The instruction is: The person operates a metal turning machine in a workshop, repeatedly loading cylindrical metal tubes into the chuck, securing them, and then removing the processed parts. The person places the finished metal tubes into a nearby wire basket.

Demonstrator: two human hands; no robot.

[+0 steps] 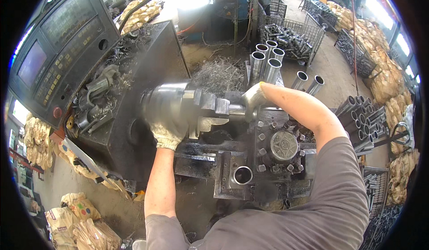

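Note:
A lathe chuck (166, 104) of shiny metal, with stepped jaws (208, 103), stands in the middle. Between the jaws a short metal tube (237, 110) sticks out to the right. My right hand (254, 100), in a whitish work glove, is closed around the tube's outer end. My left hand (167, 136), gloved too, rests against the near side of the chuck; its fingers are blurred and I cannot make out their pose. Right of the chuck, close to my right forearm, sits the square tool post (283, 146) with a round cap and several bolts.
One tube (242, 175) stands upright on the carriage. Several tubes (263, 62) stand behind my right hand, and more (364, 120) are stacked at the right. A control panel (58, 48) rises at the left. Metal shavings (216, 73) lie behind the chuck; paper sacks (80, 223) lie lower left.

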